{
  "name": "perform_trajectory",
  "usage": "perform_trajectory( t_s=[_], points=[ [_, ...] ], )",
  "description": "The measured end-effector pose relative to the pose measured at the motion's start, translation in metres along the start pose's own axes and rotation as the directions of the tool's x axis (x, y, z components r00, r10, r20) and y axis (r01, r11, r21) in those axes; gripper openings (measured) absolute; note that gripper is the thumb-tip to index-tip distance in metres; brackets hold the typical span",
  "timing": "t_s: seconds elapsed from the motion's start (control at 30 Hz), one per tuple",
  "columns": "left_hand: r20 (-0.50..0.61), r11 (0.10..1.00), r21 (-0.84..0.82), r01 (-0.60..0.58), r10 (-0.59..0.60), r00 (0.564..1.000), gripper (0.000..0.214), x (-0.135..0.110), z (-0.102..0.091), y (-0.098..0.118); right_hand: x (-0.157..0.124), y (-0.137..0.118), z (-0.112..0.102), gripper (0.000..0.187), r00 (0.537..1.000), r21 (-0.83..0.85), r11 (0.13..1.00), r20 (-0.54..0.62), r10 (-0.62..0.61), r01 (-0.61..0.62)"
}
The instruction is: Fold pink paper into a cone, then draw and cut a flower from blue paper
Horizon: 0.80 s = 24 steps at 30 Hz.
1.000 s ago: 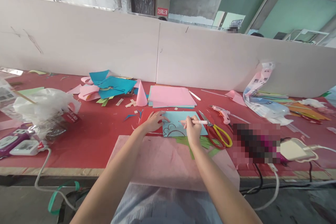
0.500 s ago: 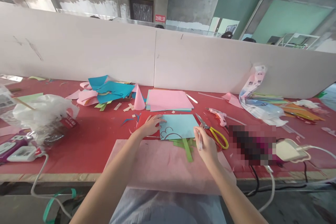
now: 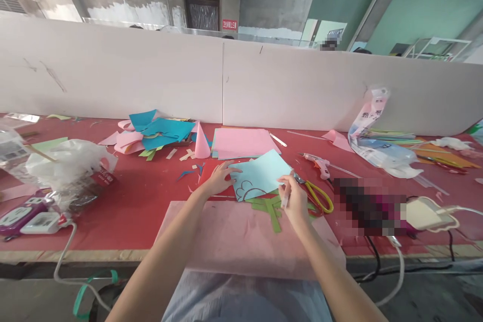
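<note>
A light blue sheet of paper (image 3: 266, 173) lies in front of me, turned at a slant, with a dark curved cloud-like outline drawn near its lower left. My left hand (image 3: 221, 180) grips its left edge between thumb and fingers. In my right hand (image 3: 294, 196) is a pen (image 3: 286, 196), tilted with its rear end toward me, while the fingertips meet the paper's right edge. Green paper strips (image 3: 273, 214) lie below the sheet, on a pinkish board (image 3: 241, 246). Scissors with yellow handles (image 3: 320, 197) rest just right of my right hand, partly hidden by it.
Behind the sheet are stacked pink paper (image 3: 245, 142), a pink cone (image 3: 202, 143) and blue scraps (image 3: 166, 130). To the right lie a pink glue gun (image 3: 320, 166), plastic packaging (image 3: 385, 156) and cables. A plastic bag (image 3: 71, 161) stands left. A white partition (image 3: 151, 75) closes the table's back.
The light blue sheet has rotated counterclockwise, its right side swinging up and away. More of the green strips now shows beneath it. Both hands stay close to its edges.
</note>
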State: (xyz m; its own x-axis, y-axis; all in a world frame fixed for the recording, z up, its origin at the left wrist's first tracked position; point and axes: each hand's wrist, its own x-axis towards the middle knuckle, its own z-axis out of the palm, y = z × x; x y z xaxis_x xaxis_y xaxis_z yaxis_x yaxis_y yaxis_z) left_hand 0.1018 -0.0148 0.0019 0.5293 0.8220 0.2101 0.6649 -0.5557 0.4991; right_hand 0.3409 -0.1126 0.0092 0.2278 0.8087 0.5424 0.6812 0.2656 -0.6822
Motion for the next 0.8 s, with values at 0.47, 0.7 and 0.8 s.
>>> perform_trajectory(
  t_s=[0.47,0.7,0.8],
  points=[
    [0.064,0.992,-0.116,0.040,-0.033,0.997,0.038,-0.003,-0.011,0.007,0.033,0.016,0.030,0.018,0.962,0.295,0.947,0.268,0.045,-0.126],
    [0.158,0.998,-0.056,0.039,-0.029,0.987,0.034,-0.004,-0.008,0.001,0.033,0.023,0.029,0.018,0.971,0.198,0.980,0.239,-0.015,-0.034],
    [0.165,0.998,-0.053,0.044,-0.035,0.986,0.033,-0.003,-0.009,0.001,0.031,0.007,0.022,0.022,0.999,0.120,0.993,0.044,0.003,-0.008]
  ],
)
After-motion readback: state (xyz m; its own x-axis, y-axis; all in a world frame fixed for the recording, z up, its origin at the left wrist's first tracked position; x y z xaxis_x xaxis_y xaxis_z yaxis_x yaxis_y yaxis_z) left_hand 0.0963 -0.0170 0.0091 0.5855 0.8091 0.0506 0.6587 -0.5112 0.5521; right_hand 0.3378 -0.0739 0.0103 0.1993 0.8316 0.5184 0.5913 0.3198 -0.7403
